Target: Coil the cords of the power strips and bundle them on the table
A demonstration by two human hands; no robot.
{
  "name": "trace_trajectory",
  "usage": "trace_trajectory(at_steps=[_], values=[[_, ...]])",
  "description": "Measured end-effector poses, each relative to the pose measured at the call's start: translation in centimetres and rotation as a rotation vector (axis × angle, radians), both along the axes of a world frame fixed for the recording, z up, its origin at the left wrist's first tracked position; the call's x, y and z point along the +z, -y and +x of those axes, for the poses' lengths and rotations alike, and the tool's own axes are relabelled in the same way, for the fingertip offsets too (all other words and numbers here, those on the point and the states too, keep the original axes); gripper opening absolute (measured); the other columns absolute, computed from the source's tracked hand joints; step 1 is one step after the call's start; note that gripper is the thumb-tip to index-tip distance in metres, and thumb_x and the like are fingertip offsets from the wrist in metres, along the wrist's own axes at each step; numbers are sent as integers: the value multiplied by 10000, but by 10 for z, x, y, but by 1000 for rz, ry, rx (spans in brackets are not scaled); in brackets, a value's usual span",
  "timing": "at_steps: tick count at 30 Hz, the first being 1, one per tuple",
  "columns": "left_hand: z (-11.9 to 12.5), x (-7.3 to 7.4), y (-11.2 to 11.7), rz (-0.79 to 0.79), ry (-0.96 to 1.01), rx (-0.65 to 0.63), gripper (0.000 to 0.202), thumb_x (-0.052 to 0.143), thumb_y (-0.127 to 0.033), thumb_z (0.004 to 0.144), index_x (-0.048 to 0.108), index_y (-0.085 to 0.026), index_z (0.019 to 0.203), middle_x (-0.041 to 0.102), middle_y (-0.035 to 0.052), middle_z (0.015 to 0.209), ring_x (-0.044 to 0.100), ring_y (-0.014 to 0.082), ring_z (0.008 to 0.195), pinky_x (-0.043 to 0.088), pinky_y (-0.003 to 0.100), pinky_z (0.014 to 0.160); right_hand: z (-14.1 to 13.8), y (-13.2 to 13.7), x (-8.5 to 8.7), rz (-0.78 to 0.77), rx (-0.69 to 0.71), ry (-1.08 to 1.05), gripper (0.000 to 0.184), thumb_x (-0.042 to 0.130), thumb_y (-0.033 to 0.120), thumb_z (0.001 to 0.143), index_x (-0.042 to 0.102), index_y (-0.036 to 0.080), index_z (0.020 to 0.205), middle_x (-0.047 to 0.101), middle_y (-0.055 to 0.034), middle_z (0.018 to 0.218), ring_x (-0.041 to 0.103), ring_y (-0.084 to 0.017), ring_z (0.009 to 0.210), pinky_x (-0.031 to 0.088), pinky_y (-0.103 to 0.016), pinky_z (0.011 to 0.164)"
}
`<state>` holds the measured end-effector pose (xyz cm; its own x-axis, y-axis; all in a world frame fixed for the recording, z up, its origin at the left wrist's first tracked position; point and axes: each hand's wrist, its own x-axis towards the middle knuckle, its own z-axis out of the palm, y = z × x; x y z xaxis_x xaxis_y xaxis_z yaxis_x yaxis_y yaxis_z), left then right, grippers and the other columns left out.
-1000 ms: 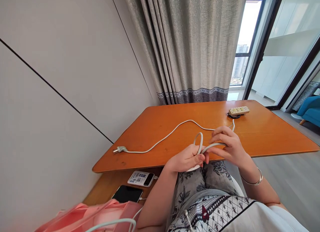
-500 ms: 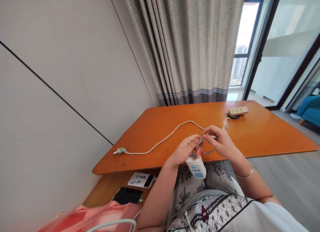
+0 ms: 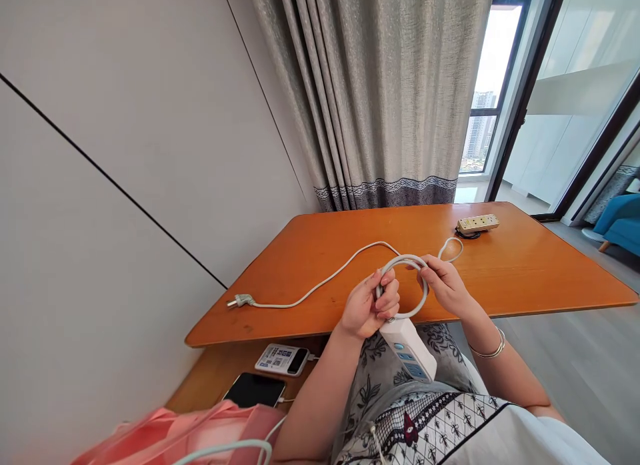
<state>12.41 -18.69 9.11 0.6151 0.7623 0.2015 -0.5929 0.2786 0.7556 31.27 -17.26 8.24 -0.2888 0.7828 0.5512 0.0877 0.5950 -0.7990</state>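
Observation:
My left hand is closed around the white power cord, which forms a round coil between my hands. Fingers of my right hand pinch the coil on its right side. Below my left hand hangs a white power strip with blue sockets, over my lap. From the coil the cord runs left across the table to its plug, lying near the left corner. Another loop of cord lies on the table just beyond my right hand.
A cream power strip with a black cord sits at the far right of the orange wooden table. On a lower surface at left are a white power bank, a black phone and a pink bag.
The cord between my hands has opened into a round coil. My hands have moved slightly apart, and the hanging power strip has swung lower and to the right.

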Motion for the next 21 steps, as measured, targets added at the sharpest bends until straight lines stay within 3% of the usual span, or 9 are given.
trace_trajectory(at_steps=[5,11,15,21], values=[[-5,4,4,-108,155,71,338,513,-368,975,354,-201,728,267,-104,485,48,52,388,203,129,362,7,-5,-18,194,-201,177,445,371,480,1019,706,194,959,628,-31,718,565,-158,680,453,-286,683],[-7,5,6,-146,318,102,286,485,-299,993,379,-201,746,232,-122,465,55,49,359,214,119,348,11,-10,-31,326,-306,320,386,368,376,1039,710,200,1063,750,-88,977,680,-201,905,486,-327,830],[-18,9,4,-134,468,172,266,465,-282,1006,380,-204,766,254,-127,450,130,42,321,203,111,332,17,-10,-42,323,-371,451,375,372,352,1039,713,223,1130,755,-87,993,695,-213,913,496,-337,821],[-29,13,-2,-129,588,318,240,415,-272,1026,386,-203,798,428,-98,496,303,35,337,274,113,354,24,-7,-63,290,-460,597,386,366,331,1042,675,231,1252,744,-67,888,677,-195,781,483,-297,710]])
